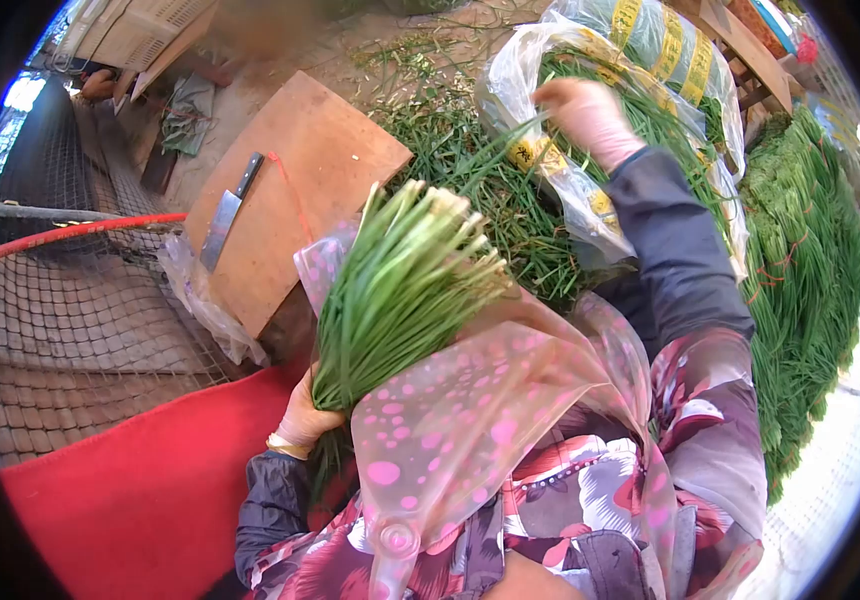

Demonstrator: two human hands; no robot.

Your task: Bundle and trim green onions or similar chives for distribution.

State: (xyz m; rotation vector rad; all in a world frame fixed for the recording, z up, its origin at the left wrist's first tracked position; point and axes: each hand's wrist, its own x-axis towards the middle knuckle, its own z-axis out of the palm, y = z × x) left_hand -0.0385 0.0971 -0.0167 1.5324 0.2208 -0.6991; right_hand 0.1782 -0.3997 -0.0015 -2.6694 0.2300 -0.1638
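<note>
My left hand (307, 415), in a pale glove, is wrapped round a thick bunch of garlic chives (405, 290). Their pale cut ends fan out upward, over a clear pink-dotted plastic apron (450, 430) on my lap. Slightly blurred, my right hand (590, 118) is closed at the mouth of a clear plastic bag (540, 50) with yellow printed bands. A few chive stalks (510, 140) trail from its fingers. More chives lie inside the bag.
A knife (230, 212) lies on a wooden board (310, 160) with a red string. Loose green trimmings (450, 130) cover the ground beyond. Stacked chives (800, 290) stand at the right. Red cloth (160, 480) and wire mesh (70, 340) are at the left.
</note>
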